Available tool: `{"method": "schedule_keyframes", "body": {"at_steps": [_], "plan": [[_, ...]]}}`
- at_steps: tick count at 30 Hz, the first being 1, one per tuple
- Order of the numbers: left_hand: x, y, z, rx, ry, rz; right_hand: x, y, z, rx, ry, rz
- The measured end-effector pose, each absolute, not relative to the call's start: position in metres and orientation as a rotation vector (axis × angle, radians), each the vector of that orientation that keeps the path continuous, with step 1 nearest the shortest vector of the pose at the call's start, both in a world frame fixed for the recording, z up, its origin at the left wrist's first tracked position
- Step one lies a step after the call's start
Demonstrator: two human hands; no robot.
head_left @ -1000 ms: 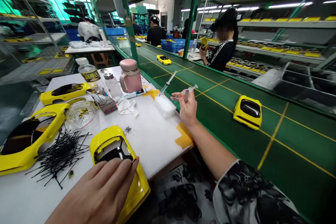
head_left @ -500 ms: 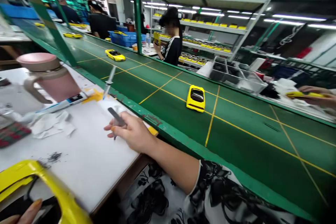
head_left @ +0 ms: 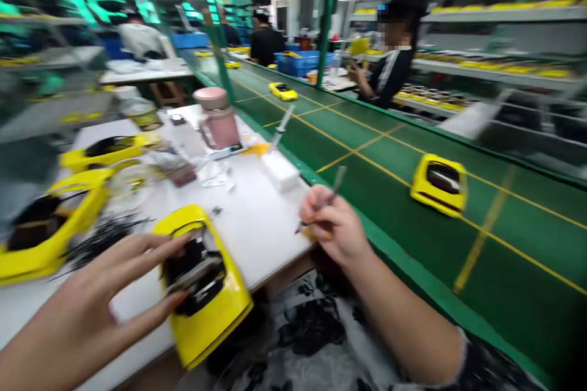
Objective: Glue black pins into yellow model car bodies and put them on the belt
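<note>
My left hand [head_left: 87, 302] reaches over a yellow toy car body [head_left: 206, 284] at the near edge of the white work table [head_left: 257, 226]. Its fingers are spread around the car's black window part, touching it. My right hand [head_left: 332, 226] is closed in a pinch on a syringe [head_left: 331, 194], held above the table's right edge. A second syringe [head_left: 280, 127] stands stuck in a white foam block [head_left: 280, 172] further back. The picture is blurred by motion.
Two more yellow car bodies [head_left: 50, 226] [head_left: 103, 153] and a pile of black pins [head_left: 103, 235] lie at the left. A pink mug [head_left: 216, 117] stands behind. A green conveyor belt [head_left: 394, 153] carries yellow cars [head_left: 439, 184]. Other people work across and further down the belt.
The view swung right and back left. My right hand drew the syringe from the foam block toward me. My left hand lifted from flat on the car to spread fingers.
</note>
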State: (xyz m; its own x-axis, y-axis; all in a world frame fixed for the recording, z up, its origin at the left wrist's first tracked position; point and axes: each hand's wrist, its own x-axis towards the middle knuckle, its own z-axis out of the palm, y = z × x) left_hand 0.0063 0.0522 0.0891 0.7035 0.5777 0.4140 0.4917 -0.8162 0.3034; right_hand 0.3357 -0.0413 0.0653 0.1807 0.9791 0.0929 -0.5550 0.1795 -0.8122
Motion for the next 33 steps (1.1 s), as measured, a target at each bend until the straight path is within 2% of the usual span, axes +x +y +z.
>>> {"method": "schedule_keyframes", "body": {"at_steps": [4, 8, 16, 33], "plan": [[0.003, 0.061, 0.100, 2.225, 1.138, 0.887, 0.316, -0.050, 0.067, -0.607, -0.759, 1.292], [0.014, 0.088, 0.083, 1.772, 1.174, 1.222, 0.281, -0.059, 0.071, -0.555, -0.805, 1.369], [0.007, 0.109, 0.026, 1.616, 1.245, 1.562, 0.222, -0.059, 0.072, -0.557, -0.799, 1.436], [0.006, 0.109, 0.030, 1.490, 1.236, 1.618, 0.197, -0.063, 0.065, -0.701, -0.924, 1.259]]}}
